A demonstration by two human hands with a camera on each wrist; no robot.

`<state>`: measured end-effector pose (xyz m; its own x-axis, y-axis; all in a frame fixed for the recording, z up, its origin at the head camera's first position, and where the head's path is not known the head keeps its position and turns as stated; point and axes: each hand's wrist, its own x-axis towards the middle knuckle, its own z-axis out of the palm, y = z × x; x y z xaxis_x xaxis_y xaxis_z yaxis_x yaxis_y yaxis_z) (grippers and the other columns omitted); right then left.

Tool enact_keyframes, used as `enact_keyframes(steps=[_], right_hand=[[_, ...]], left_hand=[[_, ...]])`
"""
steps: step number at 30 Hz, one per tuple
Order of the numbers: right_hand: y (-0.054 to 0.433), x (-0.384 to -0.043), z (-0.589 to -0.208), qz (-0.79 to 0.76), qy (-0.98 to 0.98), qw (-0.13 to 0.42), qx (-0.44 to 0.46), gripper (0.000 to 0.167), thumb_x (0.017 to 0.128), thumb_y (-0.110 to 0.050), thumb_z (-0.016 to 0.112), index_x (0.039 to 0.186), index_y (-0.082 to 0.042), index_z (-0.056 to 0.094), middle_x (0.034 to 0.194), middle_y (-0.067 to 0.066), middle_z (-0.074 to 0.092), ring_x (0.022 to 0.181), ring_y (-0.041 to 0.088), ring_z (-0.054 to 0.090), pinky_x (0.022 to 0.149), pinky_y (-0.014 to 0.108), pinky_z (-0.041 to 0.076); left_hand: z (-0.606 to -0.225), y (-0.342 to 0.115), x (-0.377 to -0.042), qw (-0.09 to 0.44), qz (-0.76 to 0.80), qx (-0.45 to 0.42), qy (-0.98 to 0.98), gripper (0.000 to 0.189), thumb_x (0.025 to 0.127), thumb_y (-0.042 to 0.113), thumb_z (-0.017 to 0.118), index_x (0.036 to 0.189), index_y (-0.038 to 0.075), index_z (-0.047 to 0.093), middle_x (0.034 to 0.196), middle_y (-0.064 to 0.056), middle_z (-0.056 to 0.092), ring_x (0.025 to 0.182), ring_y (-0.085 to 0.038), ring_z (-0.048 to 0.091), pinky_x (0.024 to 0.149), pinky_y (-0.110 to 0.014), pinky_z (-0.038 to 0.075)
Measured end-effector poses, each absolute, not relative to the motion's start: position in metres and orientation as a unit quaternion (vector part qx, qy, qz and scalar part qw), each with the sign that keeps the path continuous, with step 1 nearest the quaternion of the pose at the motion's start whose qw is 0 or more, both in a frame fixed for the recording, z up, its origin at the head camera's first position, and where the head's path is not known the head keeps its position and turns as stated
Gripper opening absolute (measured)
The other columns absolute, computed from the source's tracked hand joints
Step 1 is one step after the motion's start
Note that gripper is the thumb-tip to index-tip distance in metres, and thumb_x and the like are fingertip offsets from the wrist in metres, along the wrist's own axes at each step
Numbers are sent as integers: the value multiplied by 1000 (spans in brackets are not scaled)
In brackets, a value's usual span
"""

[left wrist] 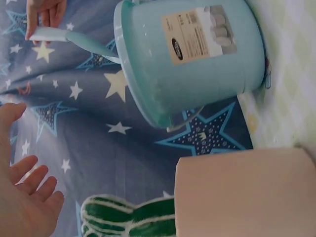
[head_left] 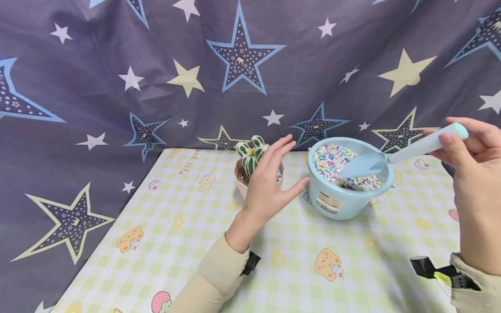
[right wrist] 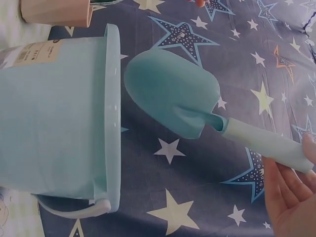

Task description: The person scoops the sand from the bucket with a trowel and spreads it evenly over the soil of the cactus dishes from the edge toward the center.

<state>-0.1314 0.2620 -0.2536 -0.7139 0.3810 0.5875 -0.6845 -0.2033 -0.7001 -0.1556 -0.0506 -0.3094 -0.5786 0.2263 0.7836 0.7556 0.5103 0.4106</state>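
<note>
My right hand [head_left: 479, 161] pinches the pale handle end of a light blue trowel [right wrist: 173, 94]. Its blade is above the mouth of a light blue bucket [head_left: 354, 206], clear of the rim in the right wrist view. Small multicoloured pellets [head_left: 330, 161] fill much of the bucket. My left hand [head_left: 264, 187] has its fingers extended and thumb spread, and grips nothing. Behind that hand, partly hidden by it, stands a pinkish pot [left wrist: 242, 192] with a green, white-striped cactus [head_left: 250, 163]. Some coloured pellets show at the pot's right side. Whether the left hand touches the pot I cannot tell.
A green-and-white checked cloth [head_left: 219, 208] with cartoon prints covers the table. Behind it hangs a dark curtain [head_left: 156, 43] patterned with stars. The bucket's white carry handle [right wrist: 79, 213] hangs down at its side.
</note>
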Motion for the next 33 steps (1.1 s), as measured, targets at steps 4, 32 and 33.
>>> enact_keyframes(steps=[4, 32, 33], right_hand=[[265, -132, -255, 769, -513, 351, 152, 28, 87, 12, 65, 116, 16, 62, 92, 14, 78, 87, 19, 76, 73, 21, 61], [284, -134, -290, 674, -640, 366, 40, 27, 87, 7, 69, 114, 9, 68, 95, -2, 78, 86, 5, 74, 72, 13, 58], [285, -133, -291, 671, -646, 362, 29, 28, 87, 7, 69, 115, 9, 69, 94, -3, 78, 85, 4, 74, 72, 12, 58]], left_hand=[[-315, -43, -159, 325, -388, -309, -805, 71, 81, 31, 82, 141, 8, 52, 151, -6, 49, 134, -16, 52, 110, -26, 46], [-360, 5, -196, 67, -445, -181, -875, 97, 82, 54, 77, 158, 16, 29, 167, 6, 20, 149, -26, 34, 120, -49, 34], [-361, 5, -197, 61, -447, -176, -875, 97, 82, 54, 76, 158, 18, 28, 167, 6, 20, 149, -26, 34, 120, -49, 34]])
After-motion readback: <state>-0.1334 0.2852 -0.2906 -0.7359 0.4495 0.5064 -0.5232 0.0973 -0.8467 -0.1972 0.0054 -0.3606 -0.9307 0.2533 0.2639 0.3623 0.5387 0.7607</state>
